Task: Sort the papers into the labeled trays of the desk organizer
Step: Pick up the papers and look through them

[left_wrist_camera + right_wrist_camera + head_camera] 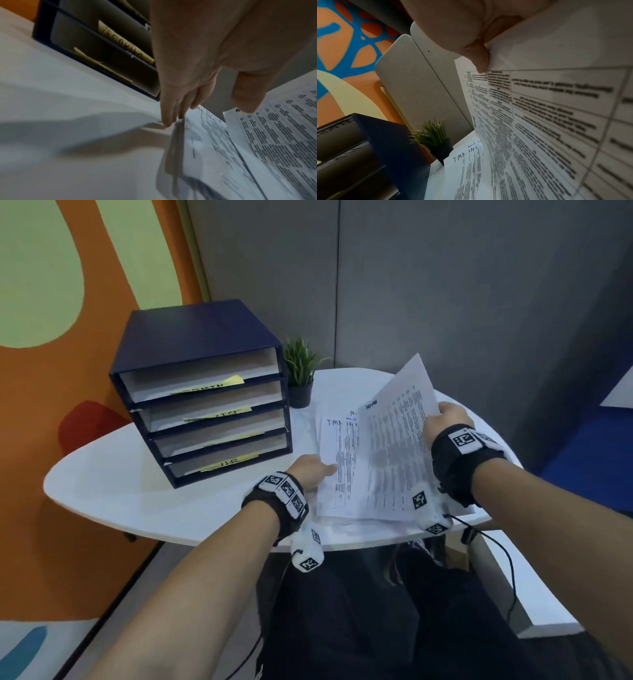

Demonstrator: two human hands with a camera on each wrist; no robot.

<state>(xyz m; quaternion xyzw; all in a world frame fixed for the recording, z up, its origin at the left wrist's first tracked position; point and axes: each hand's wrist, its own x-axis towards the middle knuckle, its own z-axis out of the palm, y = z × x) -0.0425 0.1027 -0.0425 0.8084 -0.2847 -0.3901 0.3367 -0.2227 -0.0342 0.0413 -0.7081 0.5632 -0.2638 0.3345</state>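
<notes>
A dark blue desk organizer (191,344) with several trays and yellow labels (219,385) stands on the left of the white table (137,474). To its right lies a stack of papers, topped by a sheet with "TASK LIST" (334,446) handwritten on it. My left hand (322,474) holds that stack's left edge, thumb on top and fingers (169,119) at the edge underneath. My right hand (445,416) pinches the right edge of densely printed sheets (394,440) and holds them tilted up off the stack. In the right wrist view my thumb (481,65) presses on the printed sheet (556,108).
A small potted plant (299,371) stands behind the papers, right beside the organizer. A grey partition wall rises behind the table. A blue seat (582,457) is at the far right. The table's near edge is just in front of my wrists.
</notes>
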